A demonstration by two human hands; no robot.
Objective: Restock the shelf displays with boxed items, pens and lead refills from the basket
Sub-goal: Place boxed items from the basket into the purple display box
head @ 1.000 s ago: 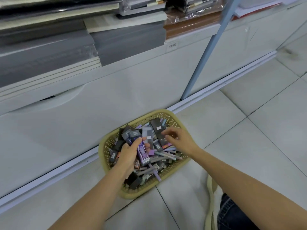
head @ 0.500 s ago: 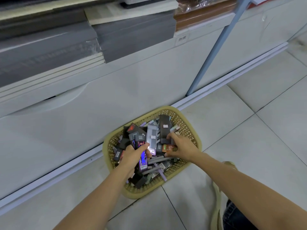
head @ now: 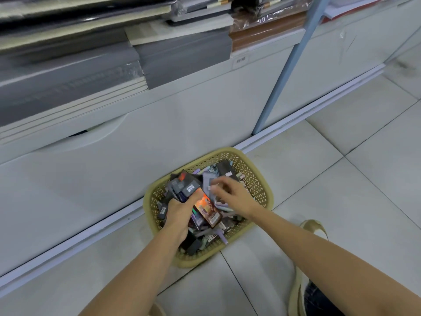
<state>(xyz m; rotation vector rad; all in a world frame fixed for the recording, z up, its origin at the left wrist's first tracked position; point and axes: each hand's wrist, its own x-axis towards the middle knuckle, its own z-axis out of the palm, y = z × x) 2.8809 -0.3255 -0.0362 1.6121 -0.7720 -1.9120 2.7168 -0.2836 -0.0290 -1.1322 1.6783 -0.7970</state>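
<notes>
Several small cardboard boxes (head: 208, 213) were held in the left hand's (head: 180, 210) grip, inside the yellow plastic basket (head: 258, 185). The right hand's (head: 232, 195) grip was too blurred to tell. Boxes could be dropped if more were added.

White cabinet (head: 141, 160) stands on pale tiled floor (head: 341, 201)

- Tiled floor (head: 341, 201): pale tiles with dark joints; carries a yellow lattice basket (head: 257, 184), set just beside the cabinet's foot rail.
- White cabinet (head: 205, 106): its top ledge bears grey stacks (head: 182, 53) at left and a brown stack (head: 266, 37), film-wrapped, at right.
</notes>
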